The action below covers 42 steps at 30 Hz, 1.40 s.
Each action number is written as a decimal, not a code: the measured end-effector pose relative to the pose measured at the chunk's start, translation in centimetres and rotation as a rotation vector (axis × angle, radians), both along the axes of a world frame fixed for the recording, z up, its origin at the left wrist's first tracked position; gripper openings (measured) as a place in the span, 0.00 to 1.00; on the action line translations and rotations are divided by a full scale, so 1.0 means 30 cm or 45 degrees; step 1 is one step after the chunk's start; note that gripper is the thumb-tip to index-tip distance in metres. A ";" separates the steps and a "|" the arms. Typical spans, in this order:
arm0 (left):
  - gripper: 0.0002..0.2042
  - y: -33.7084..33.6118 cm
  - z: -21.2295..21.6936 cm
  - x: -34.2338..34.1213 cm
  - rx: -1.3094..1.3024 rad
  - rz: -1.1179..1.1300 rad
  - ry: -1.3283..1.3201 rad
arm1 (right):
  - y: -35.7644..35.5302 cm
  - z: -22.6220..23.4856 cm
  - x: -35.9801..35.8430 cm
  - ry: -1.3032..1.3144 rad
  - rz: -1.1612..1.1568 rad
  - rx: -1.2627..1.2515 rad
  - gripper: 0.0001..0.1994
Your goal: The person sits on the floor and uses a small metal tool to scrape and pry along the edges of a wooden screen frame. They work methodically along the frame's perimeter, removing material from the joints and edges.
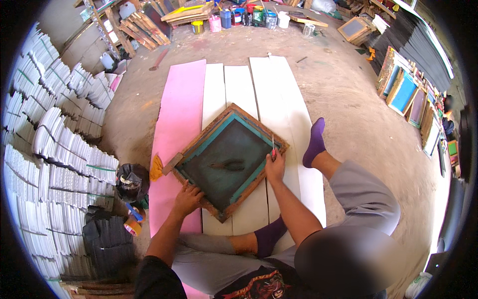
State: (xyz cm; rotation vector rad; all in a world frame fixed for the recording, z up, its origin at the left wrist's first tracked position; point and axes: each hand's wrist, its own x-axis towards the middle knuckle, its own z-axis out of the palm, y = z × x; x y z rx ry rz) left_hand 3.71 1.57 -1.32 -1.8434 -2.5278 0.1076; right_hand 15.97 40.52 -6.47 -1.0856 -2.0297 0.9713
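Observation:
A wooden screen-printing frame (208,126) lies turned cornerwise in front of me, with teal borders around dark mesh. A dark loop-shaped mark (229,165) shows in the mesh's middle. My left hand (188,199) holds the frame's lower-left edge, fingers over the wood. Closed around a red-handled screwdriver (273,152), my right hand (275,168) is at the frame's right side. The screwdriver's thin shaft points away from me; whether its tip touches the frame I cannot tell. A short wooden block (173,163) sits against the left corner.
Pink (181,89) and white sheets (279,84) lie under the frame. An orange cloth (157,167), black bag (132,181) and tape rolls (133,226) are at left, beside tall stacks of white sheets (55,139). Paint containers (249,17) stand far back; more frames (404,93) lean at right.

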 end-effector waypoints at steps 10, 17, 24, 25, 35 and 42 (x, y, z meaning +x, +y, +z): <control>0.25 0.359 -0.007 0.201 0.214 0.469 -0.127 | -0.103 0.204 -0.044 -0.224 0.445 -0.181 0.20; 0.30 0.393 -0.009 0.190 0.190 0.446 -0.352 | -0.091 0.076 0.020 -0.228 0.378 0.173 0.20; 0.30 0.210 0.000 0.082 0.048 0.587 -0.320 | -0.129 0.106 0.017 -0.270 0.349 -0.042 0.17; 0.29 0.221 0.004 0.094 -0.007 0.590 -0.310 | -0.155 0.107 0.003 -0.258 0.361 0.129 0.17; 0.20 0.137 0.247 -0.003 0.348 0.992 -0.871 | -0.535 0.301 -0.216 -0.488 0.969 -0.302 0.18; 0.16 -0.115 0.210 -0.182 0.570 1.500 -1.022 | -0.916 0.135 -0.459 -0.558 1.140 -0.779 0.21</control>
